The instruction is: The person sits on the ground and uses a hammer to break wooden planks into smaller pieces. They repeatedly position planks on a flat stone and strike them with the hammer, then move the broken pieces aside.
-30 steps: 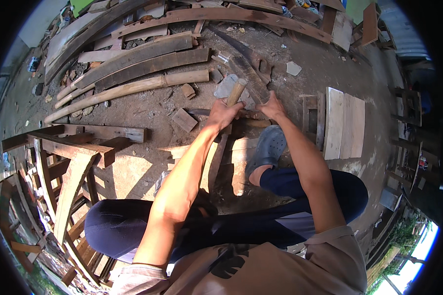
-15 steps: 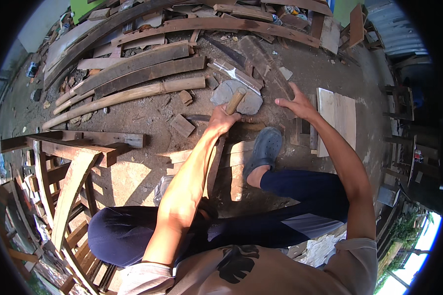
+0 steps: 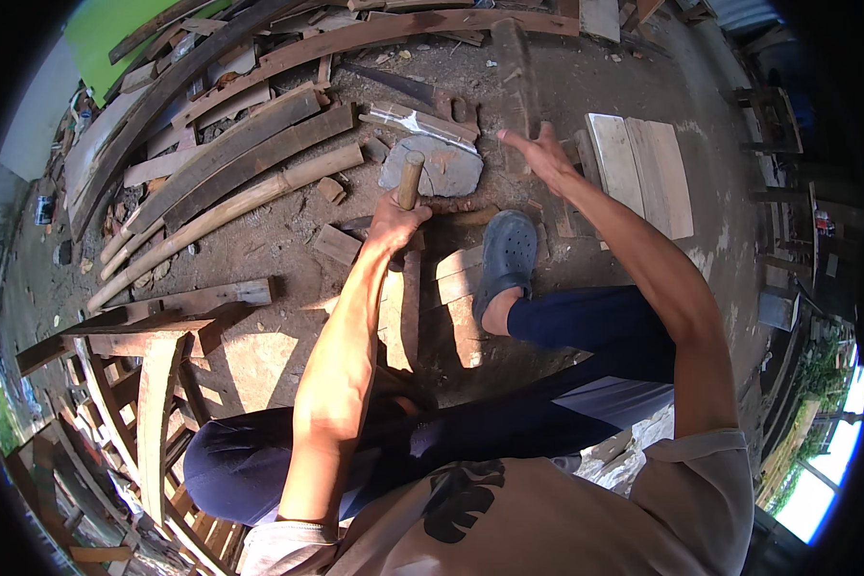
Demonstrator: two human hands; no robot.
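Observation:
My left hand (image 3: pixel 394 223) is closed round a short, round wooden handle (image 3: pixel 410 180). The upper end of the handle sticks up in front of a flat grey stone (image 3: pixel 449 171); its lower part is hidden by my hand. Farther right, my right hand (image 3: pixel 545 161) grips the near end of a dark wooden plank (image 3: pixel 515 82), thumb on the left and fingers on the right. The plank points away from me and is smeared by motion. Beyond the stone lies a handsaw (image 3: pixel 403 88) with a wooden grip, beside a white-streaked wood strip (image 3: pixel 422 125).
Long boards and a bamboo pole (image 3: pixel 230 223) lie at the left. A wooden frame (image 3: pixel 158 384) stands near my left knee. Two pale boards (image 3: pixel 658 178) lie at the right. My clog-shod foot (image 3: pixel 509 254) rests between my hands. Scrap wood is heaped along the far side.
The plank has swung from a slant to nearly straight ahead, with my right hand still on it. My left hand keeps its hold on the handle. The whole view has shifted.

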